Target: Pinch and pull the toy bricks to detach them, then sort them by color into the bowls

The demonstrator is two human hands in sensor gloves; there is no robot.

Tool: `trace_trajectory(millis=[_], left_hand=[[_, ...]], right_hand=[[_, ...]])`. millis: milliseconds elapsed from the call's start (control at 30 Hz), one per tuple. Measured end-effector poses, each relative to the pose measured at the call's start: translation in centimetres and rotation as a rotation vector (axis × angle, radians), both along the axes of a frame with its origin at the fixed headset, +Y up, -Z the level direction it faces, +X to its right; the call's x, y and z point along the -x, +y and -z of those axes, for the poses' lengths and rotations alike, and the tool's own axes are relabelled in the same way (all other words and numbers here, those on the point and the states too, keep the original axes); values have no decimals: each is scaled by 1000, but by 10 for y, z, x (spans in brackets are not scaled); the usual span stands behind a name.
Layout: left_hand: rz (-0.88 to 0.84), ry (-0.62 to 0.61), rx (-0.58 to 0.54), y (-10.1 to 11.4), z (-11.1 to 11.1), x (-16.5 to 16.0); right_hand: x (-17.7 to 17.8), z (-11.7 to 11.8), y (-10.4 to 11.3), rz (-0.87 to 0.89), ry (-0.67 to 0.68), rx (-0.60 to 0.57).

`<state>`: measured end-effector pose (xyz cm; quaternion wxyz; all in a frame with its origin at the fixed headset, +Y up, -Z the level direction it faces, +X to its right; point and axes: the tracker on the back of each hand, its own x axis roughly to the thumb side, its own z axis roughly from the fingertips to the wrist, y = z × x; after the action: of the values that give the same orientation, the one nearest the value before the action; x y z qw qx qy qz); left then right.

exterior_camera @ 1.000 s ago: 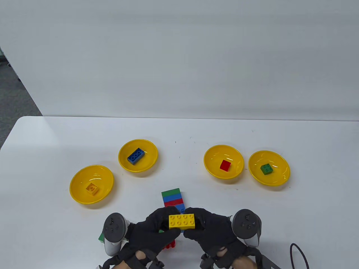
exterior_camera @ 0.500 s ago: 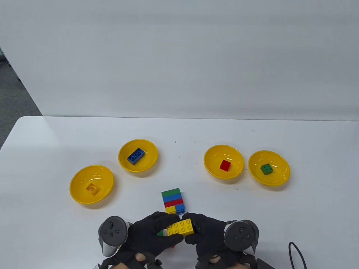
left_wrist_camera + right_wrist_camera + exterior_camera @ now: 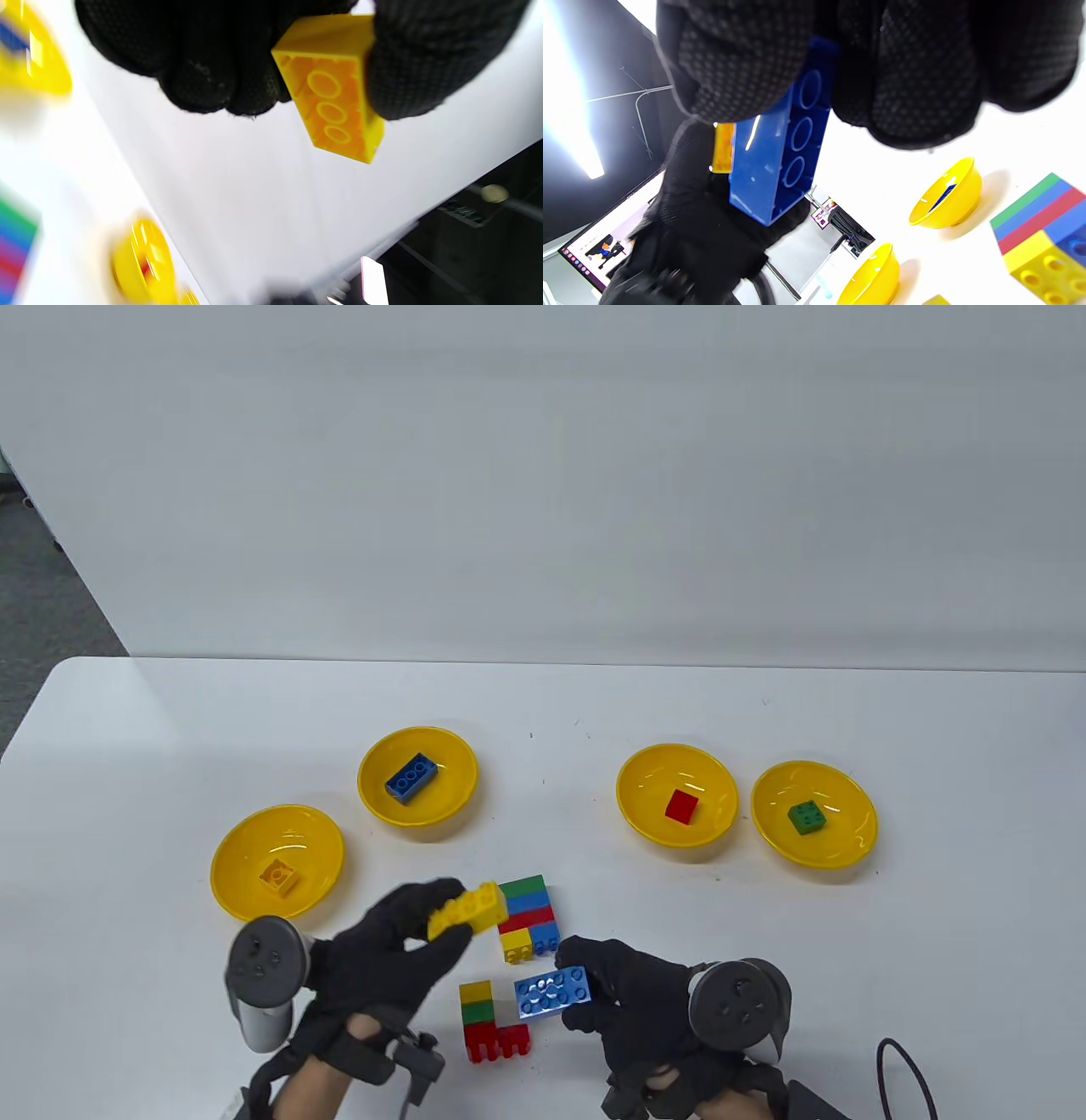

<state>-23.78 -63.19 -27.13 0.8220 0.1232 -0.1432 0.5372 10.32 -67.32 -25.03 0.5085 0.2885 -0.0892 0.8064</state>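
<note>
Left hand (image 3: 386, 937): pinches yellow brick (image 3: 465, 909), near-right of yellow-brick bowl (image 3: 229, 891). Right hand (image 3: 636, 997): pinches blue brick (image 3: 553, 991), near centre. Stacks (image 3: 528, 918) on table between hands.

Probably a lab: white table (image 3: 764, 712), monitor (image 3: 594, 245) (blurred).

We see a white tabletop (image 3: 594, 704) bearing four yellow plastic bowls (image 3: 277, 861) from nine to three o'clock, and two multicoloured brick stacks (image 3: 528, 918) at six.
</note>
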Motion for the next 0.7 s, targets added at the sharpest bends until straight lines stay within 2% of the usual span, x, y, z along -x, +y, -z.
trace_trajectory(millis=[33,67,133,233,300,400,567,700], left_hand=[[67,66,-22,9,3,12],[176,202,-44,16,10,29],[303,379,-17,18,23,54],[440,541,70,-8,38,86],[459,635,118,-36,44,102],[571,630,238,-59,50,116],[646,707,271,-70,51,125],[626,723,293,-77,50,130]], right_hand=[[-3,1,0,8,-2,9],[-7,3,0,19,-12,22],[-13,4,1,24,-26,21],[-18,5,2,19,-39,8],[-20,6,2,15,-42,7],[-19,8,0,8,-44,13],[-15,7,-4,-24,-43,7],[-14,5,-3,-26,-42,0]])
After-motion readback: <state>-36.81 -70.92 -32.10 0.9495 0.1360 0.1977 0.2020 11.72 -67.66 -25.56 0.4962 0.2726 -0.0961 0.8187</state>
